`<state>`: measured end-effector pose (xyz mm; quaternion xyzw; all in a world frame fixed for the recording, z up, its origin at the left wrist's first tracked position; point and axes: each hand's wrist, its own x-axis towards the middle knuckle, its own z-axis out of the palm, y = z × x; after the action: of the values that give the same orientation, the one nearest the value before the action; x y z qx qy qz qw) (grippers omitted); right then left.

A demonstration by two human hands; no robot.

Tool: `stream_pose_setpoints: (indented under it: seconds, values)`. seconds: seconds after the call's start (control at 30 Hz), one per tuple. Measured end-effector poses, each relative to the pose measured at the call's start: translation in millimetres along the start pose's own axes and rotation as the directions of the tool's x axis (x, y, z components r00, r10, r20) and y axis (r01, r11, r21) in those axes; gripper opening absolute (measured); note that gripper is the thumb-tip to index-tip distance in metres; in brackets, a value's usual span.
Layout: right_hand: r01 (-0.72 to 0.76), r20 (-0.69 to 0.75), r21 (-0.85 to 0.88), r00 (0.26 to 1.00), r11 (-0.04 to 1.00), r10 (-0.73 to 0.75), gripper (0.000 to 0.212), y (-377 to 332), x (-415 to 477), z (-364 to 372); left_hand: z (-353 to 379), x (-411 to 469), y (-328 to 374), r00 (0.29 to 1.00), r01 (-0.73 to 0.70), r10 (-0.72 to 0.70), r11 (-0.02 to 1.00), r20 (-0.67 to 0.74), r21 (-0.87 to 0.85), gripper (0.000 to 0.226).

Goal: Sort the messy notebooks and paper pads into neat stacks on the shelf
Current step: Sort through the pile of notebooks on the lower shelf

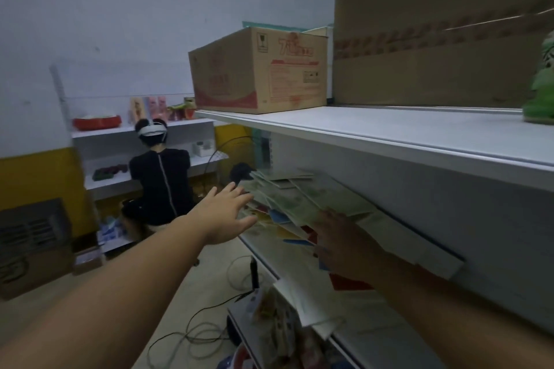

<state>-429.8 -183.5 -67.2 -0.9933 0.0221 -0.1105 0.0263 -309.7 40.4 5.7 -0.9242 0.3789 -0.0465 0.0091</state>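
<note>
Left hand (227,214): fingers straight, spread, empty; pile just beyond the fingertips, to their right.
Right hand (338,237): blurred, grip unreadable; against the pile's near end, the nearer hand.
Notebooks (287,201): fanned askew, long axis running away along the shelf (265,253).

Clearance at the notebook bay, head view.

Left hand (223,213): fingers spread in free aisle air. Just ahead of the fingertips, the slanted notebooks (299,204) fill the bay. The upper shelf board (389,141) overhangs above both hands' fingers, so entry is from the aisle side only. Right hand (338,237) is blurred, its fingers at the pile's near edge with pads directly ahead. A bare strip of lower shelf (269,252) lies below them. A crouching person (162,177) is beyond the left fingers, and cables (192,335) lie on the floor.
</note>
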Motion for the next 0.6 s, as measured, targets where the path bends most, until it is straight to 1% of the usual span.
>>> stream_pose_setpoints:
  seconds: [0.03,0.1,0.2,0.27,0.37,0.43,0.5,0.6]
  values:
    - [-0.045,-0.002,-0.004,0.999,0.999,0.045,0.071,4.4,5.9,-0.8,3.1,12.1,-4.1,1.000,-0.025,0.025,1.000,-0.005,-0.006,0.064]
    - [-0.135,-0.022,-0.024,0.991,0.991,0.134,0.053,10.1,17.5,-5.0,10.3,35.3,-12.8,0.997,-0.077,0.077,0.997,-0.011,-0.019,0.064]
    - [-0.281,-0.057,-0.059,0.959,0.958,0.278,0.051,13.1,41.3,-4.7,22.4,63.6,-27.6,0.986,-0.169,0.169,0.983,-0.009,-0.075,0.063]
    - [-0.382,-0.067,-0.045,0.923,0.923,0.379,0.047,11.7,59.4,0.1,27.5,78.0,-39.3,0.971,-0.239,0.237,0.960,-0.029,-0.143,0.062]
    - [-0.545,-0.031,0.012,0.838,0.839,0.545,0.041,9.6,79.3,5.2,30.6,98.5,-58.1,0.945,-0.327,0.321,0.913,-0.066,-0.242,0.059]
    - [-0.591,0.001,-0.021,0.807,0.807,0.591,0.040,9.8,86.1,5.6,32.9,114.0,-69.7,0.929,-0.369,0.363,0.883,-0.075,-0.289,0.057]
    - [-0.607,0.023,-0.066,0.793,0.792,0.609,0.039,10.0,87.1,4.3,37.4,130.3,-79.0,0.916,-0.397,0.389,0.846,-0.098,-0.355,0.052]
    - [-0.623,0.027,-0.082,0.779,0.778,0.627,0.041,8.8,83.1,1.0,42.2,152.0,-88.8,0.915,-0.400,0.376,0.805,-0.144,-0.438,0.045]
